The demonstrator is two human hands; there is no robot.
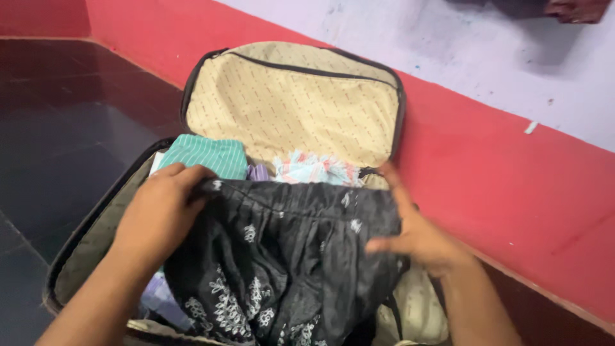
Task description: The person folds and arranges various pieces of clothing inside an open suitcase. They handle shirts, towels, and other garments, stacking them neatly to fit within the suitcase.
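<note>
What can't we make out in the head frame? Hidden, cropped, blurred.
- Suitcase contents under the black embroidered garment: hidden by it, head view.
- Left hand fingertips: tucked behind the garment's edge.
- Right hand palm: faces away; grip unclear.
- Suitcase near edge: cut off by the bottom frame.
- Striped green cloth and pink-blue cloth: partly covered and blurred.
- Dark object top right: cropped.

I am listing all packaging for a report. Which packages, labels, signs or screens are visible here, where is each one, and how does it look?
No packages, labels, signs or screens show.
Nearest kind of thing: suitcase, open on the dark floor by a red wall, dark rim, beige patterned lid lining.
Black garment with white embroidery, on top inside, left hand and right hand on it.
Green striped cloth, folded, behind it.
</note>
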